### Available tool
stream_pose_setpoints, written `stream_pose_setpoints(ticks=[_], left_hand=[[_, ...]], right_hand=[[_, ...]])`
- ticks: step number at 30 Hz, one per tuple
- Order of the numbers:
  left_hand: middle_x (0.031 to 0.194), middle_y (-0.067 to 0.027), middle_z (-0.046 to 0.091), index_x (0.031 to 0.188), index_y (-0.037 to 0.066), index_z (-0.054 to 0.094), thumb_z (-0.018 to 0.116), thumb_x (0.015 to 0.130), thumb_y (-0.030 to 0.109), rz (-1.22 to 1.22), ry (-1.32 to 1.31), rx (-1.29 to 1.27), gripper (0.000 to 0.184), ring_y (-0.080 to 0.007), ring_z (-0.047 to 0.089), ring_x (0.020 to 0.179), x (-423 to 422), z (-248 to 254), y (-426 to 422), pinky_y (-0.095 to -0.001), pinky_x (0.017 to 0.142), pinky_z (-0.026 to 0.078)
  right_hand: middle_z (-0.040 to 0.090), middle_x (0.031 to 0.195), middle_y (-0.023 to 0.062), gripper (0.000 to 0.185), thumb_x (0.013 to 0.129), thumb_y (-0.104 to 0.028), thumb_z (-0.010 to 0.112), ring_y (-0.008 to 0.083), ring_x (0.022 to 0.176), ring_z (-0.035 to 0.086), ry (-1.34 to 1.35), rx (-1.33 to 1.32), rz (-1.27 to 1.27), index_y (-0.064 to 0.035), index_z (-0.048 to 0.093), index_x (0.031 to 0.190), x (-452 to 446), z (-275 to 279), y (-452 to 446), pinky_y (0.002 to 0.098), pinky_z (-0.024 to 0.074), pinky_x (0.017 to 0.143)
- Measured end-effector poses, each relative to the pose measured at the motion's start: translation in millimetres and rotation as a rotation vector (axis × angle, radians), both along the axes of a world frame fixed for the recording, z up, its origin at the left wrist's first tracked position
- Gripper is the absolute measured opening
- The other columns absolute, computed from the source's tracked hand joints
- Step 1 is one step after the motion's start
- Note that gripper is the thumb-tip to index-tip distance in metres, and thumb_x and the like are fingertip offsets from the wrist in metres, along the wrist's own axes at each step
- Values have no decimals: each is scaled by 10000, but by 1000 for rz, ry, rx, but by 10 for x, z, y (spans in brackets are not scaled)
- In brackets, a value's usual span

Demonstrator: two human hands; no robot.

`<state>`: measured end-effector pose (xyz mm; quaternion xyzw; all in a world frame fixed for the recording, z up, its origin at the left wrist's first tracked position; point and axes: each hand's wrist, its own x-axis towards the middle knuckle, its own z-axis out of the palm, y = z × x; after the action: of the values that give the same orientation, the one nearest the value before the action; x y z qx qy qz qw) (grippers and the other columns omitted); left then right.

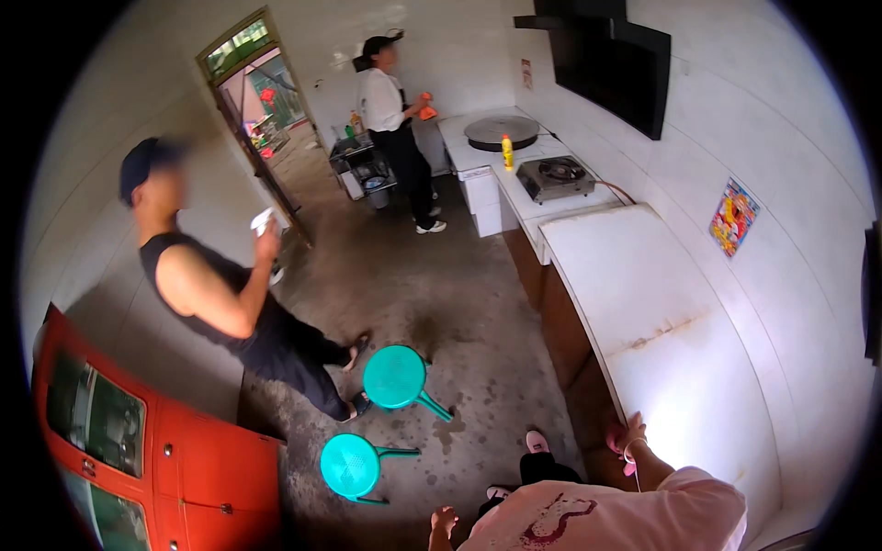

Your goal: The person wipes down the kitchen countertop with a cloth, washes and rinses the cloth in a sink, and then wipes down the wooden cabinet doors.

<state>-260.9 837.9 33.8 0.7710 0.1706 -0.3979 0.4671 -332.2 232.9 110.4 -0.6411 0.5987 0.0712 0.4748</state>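
At the front edge of the white counter [657, 303], my right hand [636, 432] is closed on a pink cloth [616, 439], which is bunched and partly hidden below the edge. A bracelet circles that wrist. My left hand [443, 522] is low beside my body at the bottom of the view, its fingers curled, with nothing visible in them. The nearest thing to it is a green plastic stool [350, 466] on its left.
A second green stool [395, 376] stands beyond. At left are a red cabinet [216, 459] and a person [207, 285] holding something white. Another person [390, 110] holds an orange cloth near a gas stove [555, 178], a yellow bottle [507, 152] and a round griddle [501, 132].
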Motion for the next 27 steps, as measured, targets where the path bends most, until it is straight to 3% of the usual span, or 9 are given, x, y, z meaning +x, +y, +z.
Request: stream_pose_setpoints(ticks=[3,4,7,8,13,18,20,22,27], left_hand=[[947,-54,691,1075,113,633,552,863,228,-715,-458,439,255,-243,666,835,-61,-169,-59,-358,715,524],[967,-51,696,1069,124,635,557,854,239,-778,-550,545,256,-255,670,868,-123,-225,-64,-368,744,528],[1043,-10,684,1033,132,648,562,847,256,13,81,277,239,-232,655,939,-24,-141,2,-345,749,535],[1034,-26,685,994,126,662,525,857,230,-577,-267,426,220,-218,655,938,-6,-111,83,-347,752,538],[827,-86,717,936,84,661,444,885,168,-98,-280,72,239,-182,689,713,-71,-76,88,-323,659,549],[930,-150,701,1076,27,595,491,920,226,276,131,26,273,-247,696,750,-22,423,-125,-335,623,563],[954,-151,693,1194,46,549,533,920,230,245,132,-19,330,-271,690,769,97,185,77,-364,614,566],[1127,-58,652,1214,118,561,645,842,318,-1278,-362,590,430,-229,651,975,127,126,126,-380,738,552],[1200,11,616,1226,220,567,776,680,401,-1274,-505,709,612,-207,606,1071,113,-33,298,-375,854,511]], right_hand=[[415,1372,144,651,983,-371,425,377,627,598,-156,238,-301,-263,37,1495,239,481,294,622,461,558],[506,1179,181,806,802,-809,317,413,740,571,-74,100,-286,-240,297,1372,210,380,330,502,462,478],[503,1226,185,806,835,-782,261,424,815,583,-76,64,-138,-192,272,1384,194,492,387,556,486,553],[503,1226,185,806,835,-782,261,424,815,583,-87,56,-157,-192,272,1384,189,477,349,556,486,553],[516,1228,203,781,865,-721,305,449,892,603,-155,-62,-83,-142,259,1387,142,320,319,525,523,522],[268,1420,163,1296,557,-128,830,375,1251,433,217,-311,459,-179,-61,1497,135,441,273,446,447,1015],[280,1410,176,1303,549,-154,835,368,1265,421,234,-289,423,-163,-61,1495,110,418,316,405,426,1038],[292,1401,189,1311,542,-179,841,361,1279,408,249,-276,417,-148,-62,1493,153,559,306,364,404,1060],[247,1446,149,1243,607,-140,803,395,1212,474,229,-268,406,-238,-59,1497,126,346,216,483,580,775]])
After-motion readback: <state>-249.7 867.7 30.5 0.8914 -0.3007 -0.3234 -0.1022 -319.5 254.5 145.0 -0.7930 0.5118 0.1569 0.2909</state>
